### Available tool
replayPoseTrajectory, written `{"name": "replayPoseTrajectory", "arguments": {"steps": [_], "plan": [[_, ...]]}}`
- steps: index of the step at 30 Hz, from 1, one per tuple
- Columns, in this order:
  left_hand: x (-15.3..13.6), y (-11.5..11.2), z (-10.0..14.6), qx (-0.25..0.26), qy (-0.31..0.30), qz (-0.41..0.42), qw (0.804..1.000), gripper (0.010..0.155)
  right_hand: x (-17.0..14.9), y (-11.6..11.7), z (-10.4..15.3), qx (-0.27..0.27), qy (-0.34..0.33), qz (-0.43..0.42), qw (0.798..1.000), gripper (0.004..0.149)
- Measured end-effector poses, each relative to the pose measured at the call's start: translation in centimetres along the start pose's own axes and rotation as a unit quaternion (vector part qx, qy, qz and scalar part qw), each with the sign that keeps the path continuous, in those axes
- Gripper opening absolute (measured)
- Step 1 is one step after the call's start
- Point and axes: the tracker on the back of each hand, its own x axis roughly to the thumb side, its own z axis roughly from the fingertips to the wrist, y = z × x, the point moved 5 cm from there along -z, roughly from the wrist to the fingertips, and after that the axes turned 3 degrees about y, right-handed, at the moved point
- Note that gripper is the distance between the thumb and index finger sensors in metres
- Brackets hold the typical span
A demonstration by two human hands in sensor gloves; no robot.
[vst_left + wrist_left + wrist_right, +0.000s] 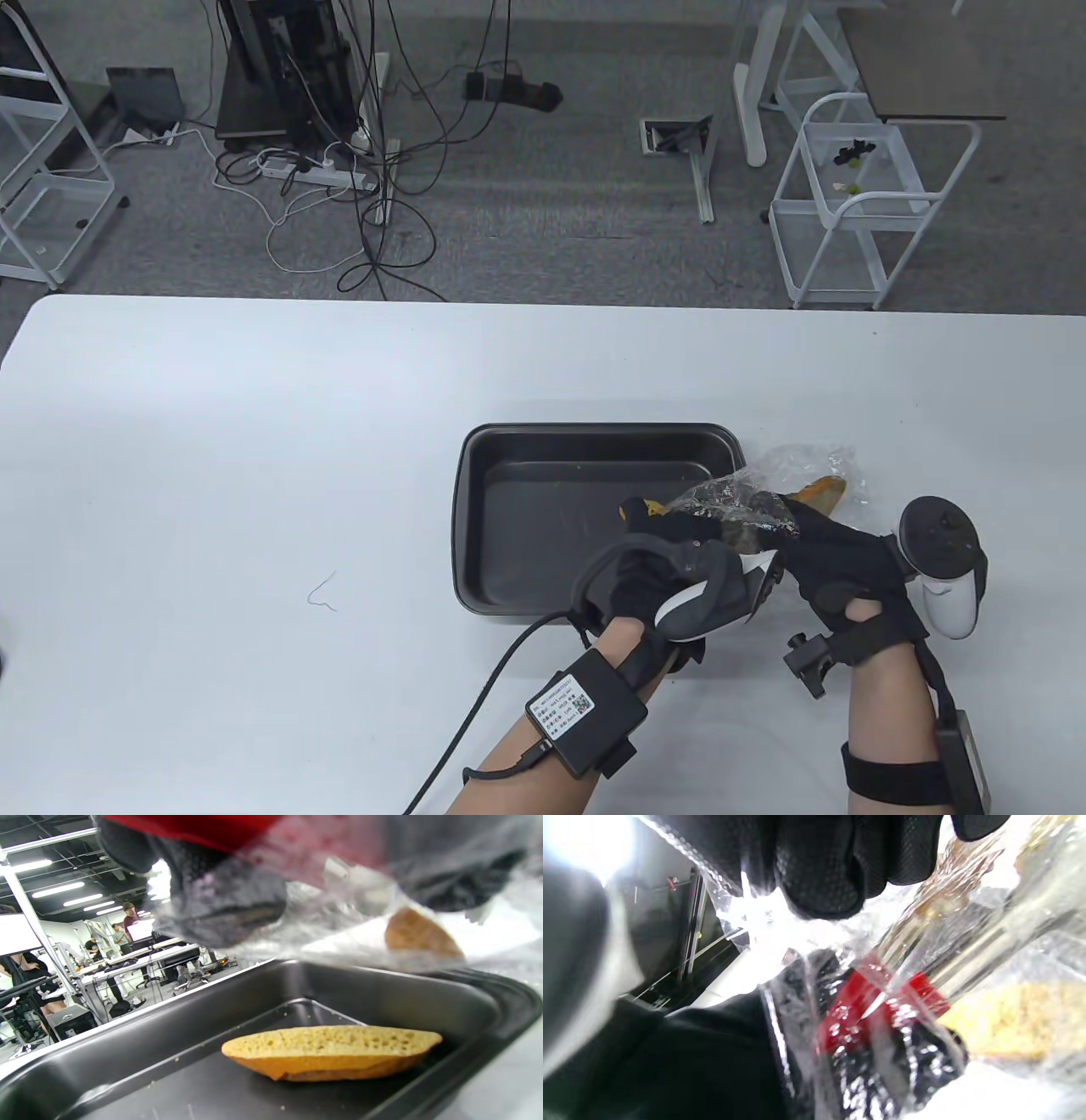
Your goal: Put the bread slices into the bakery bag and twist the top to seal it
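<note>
Table view: my left hand (670, 552) and right hand (836, 556) each pinch the clear bakery bag (764, 488) at lower right of centre, above the black tray's (509, 441) right rim. 1 bread slice (331, 1050) lies in the tray; 1 slice (821, 492) sits inside the bag.

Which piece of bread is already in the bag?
The bread slice seen through the clear bag, beyond the tray's rim. The other slice lies bare on the floor of the black tray, not yet bagged.
</note>
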Motion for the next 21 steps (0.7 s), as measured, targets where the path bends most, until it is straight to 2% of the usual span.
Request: {"name": "replayPoseTrajectory", "arguments": {"steps": [6, 15, 21], "plan": [[-1.0, 1.4, 1.1, 0.0, 0.001, -0.02, 1.0, 0.087, 0.2, -0.9, 0.2, -0.044, -0.005, 0.058, 0.997, 0.041], [-4.0, 2.4, 3.0, 0.003, 0.012, -0.029, 0.999, 0.087, 0.7, -1.2, 0.4, -0.072, -0.01, 0.092, 0.993, 0.041], [-6.1, 3.4, 4.7, 0.016, 0.017, -0.028, 0.999, 0.086, 0.7, -1.0, 0.4, -0.072, -0.01, 0.102, 0.992, 0.041]]}}
